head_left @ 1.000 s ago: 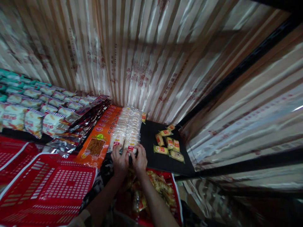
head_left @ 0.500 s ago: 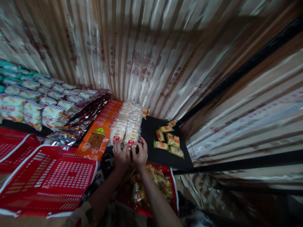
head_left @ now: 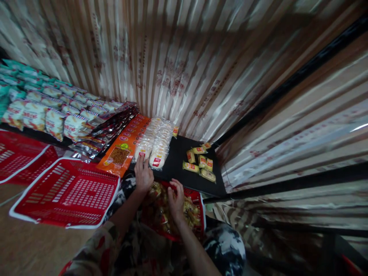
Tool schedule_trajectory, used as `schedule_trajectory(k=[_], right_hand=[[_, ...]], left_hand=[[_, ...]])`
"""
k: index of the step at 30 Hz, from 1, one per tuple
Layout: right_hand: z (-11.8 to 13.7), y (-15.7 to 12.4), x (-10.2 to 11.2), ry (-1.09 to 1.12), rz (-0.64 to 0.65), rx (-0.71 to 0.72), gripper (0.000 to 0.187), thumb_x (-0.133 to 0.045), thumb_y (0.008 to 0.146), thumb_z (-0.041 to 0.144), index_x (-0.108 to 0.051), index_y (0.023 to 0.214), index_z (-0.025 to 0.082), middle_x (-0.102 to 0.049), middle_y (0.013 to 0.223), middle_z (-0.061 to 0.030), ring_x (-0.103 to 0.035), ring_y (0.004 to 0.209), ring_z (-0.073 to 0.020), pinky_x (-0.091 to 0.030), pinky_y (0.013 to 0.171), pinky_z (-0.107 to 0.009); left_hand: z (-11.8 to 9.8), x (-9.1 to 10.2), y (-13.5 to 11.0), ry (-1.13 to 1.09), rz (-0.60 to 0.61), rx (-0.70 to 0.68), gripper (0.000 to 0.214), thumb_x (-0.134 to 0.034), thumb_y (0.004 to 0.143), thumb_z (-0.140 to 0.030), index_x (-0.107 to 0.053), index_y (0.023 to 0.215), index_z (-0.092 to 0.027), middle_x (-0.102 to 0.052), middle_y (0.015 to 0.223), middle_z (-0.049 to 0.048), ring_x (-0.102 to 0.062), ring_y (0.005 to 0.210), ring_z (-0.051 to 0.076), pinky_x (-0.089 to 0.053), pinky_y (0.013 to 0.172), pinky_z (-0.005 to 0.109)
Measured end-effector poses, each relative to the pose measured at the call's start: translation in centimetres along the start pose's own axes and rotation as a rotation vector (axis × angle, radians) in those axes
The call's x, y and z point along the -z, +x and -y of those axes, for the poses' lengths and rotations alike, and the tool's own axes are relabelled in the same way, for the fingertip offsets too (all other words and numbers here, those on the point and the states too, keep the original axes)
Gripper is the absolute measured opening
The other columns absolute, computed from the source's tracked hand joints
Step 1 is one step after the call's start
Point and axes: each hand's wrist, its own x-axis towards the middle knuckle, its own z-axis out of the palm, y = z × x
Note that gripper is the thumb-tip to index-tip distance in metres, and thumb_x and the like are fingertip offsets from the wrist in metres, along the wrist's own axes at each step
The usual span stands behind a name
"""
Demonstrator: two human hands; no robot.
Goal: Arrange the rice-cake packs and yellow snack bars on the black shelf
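Two rows of clear-wrapped white rice crackers [head_left: 160,149] with red labels lie side by side on a black shelf [head_left: 175,170]. My left hand [head_left: 143,174] rests its stretched fingertips on the front pack of the left row, holding nothing. Over the near basket [head_left: 203,214], red with a white rim and full of yellow-wrapped snacks [head_left: 161,216], my right hand [head_left: 176,197] hovers with thumb and fingers apart and nothing seen in it. To the right of the rows, several small yellow snack packs [head_left: 199,163] lie scattered on the shelf.
An orange pretzel-stick bag [head_left: 119,153] lies left of the crackers, beside a stack of dark foil bags [head_left: 115,128]. Farther left stand rows of white snack bags [head_left: 54,120]. A red basket [head_left: 77,191] sits below. Striped curtain [head_left: 178,57] and black poles [head_left: 287,82] border the shelf.
My hands have come apart from the right row's front pack. The left has moved left onto the left row; the right has drawn back over the basket. The view has shifted slightly.
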Motion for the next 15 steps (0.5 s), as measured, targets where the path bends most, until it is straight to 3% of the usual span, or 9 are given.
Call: schedule_trajectory(k=[5, 10, 12, 15], right_hand=[[-0.5, -1.8, 2.1, -0.018, 0.016, -0.006, 0.019, -0.045, 0.082, 0.025, -0.059, 0.091, 0.017, -0.059, 0.104, -0.012, -0.056, 0.096, -0.0195, -0.048, 0.073, -0.031], [-2.0, -4.2, 3.7, -0.044, 0.001, -0.116, 0.024, -0.043, 0.082, 0.028, -0.06, 0.092, 0.015, -0.062, 0.097, -0.0111, -0.059, 0.09, -0.0194, -0.048, 0.075, -0.032], [-3.0, -5.3, 4.3, -0.089, 0.023, -0.171, 0.026, -0.041, 0.081, 0.03, -0.06, 0.094, 0.016, -0.064, 0.094, -0.0101, -0.059, 0.089, -0.0194, -0.048, 0.077, -0.033], [-4.2, -6.9, 4.8, -0.172, 0.05, -0.254, 0.03, -0.04, 0.081, 0.031, -0.061, 0.094, 0.016, -0.065, 0.096, -0.0099, -0.059, 0.092, -0.0204, -0.046, 0.083, -0.034]], left_hand=[[0.4, 0.0, 0.1, -0.032, -0.029, -0.009, 0.045, -0.036, 0.077, -0.007, -0.049, 0.12, -0.008, -0.043, 0.134, 0.0162, -0.034, 0.129, 0.025, -0.032, 0.106, 0.043], [0.1, 2.0, -0.1, -0.012, -0.011, -0.04, 0.039, -0.039, 0.077, -0.008, -0.054, 0.113, -0.007, -0.044, 0.128, 0.0168, -0.037, 0.125, 0.026, -0.032, 0.106, 0.042], [-0.5, 3.2, -1.1, -0.023, 0.052, -0.041, 0.035, -0.039, 0.078, -0.009, -0.056, 0.109, -0.01, -0.047, 0.124, 0.0149, -0.041, 0.121, 0.024, -0.034, 0.105, 0.039], [-1.6, 4.6, -3.6, -0.062, 0.292, -0.031, 0.031, -0.036, 0.081, -0.01, -0.058, 0.103, -0.015, -0.05, 0.119, 0.0105, -0.05, 0.111, 0.019, -0.041, 0.099, 0.032]])
